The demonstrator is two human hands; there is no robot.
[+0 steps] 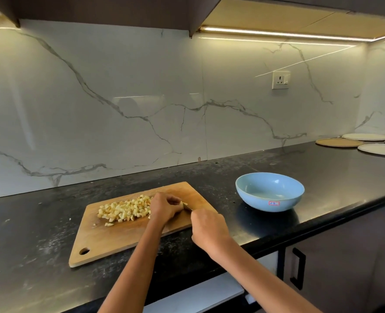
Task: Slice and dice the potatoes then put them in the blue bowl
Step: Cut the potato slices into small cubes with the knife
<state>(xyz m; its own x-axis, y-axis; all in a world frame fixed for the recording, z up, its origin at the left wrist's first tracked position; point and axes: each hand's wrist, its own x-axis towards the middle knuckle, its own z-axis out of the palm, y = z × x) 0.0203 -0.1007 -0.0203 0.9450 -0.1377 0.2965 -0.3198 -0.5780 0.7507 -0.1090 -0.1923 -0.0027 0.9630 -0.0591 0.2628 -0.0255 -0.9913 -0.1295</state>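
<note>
Both forearms reached forward, converging. The left hand (164, 205) arched with its fingers curled down. The right hand (207, 227) was fisted, knuckles up.

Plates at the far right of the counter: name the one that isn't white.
The tan plate, leftmost of the group and nearest the blue bowl. The other plates beside it, such as the one behind and the one in front, are whitish.

We're in a home kitchen: dark stone bench (300, 175), marble-veined splashback (141, 98), lit wall cabinets (300, 16) overhead. Wall socket (281, 80), stacked plates (365, 142), chopping board (119, 236) out.
</note>
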